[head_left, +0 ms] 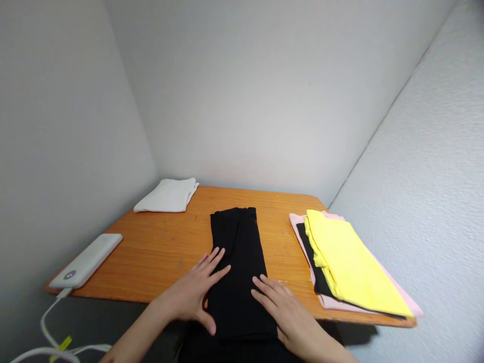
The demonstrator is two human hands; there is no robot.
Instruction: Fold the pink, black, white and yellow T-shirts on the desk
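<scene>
A black garment (238, 262), folded into a long narrow strip, lies down the middle of the wooden table (166, 247) and hangs over its near edge. My left hand (194, 292) lies flat on the strip's left side, fingers spread. My right hand (283, 307) rests flat on its right side, fingers stretched out. Neither hand grips the cloth.
A folded white cloth (168, 195) sits at the table's back left corner. A stack of folded garments, yellow (348, 262) on top of black and pink, lies at the right. A white power bank (86, 260) with a cable sits at the left edge. Walls enclose the table.
</scene>
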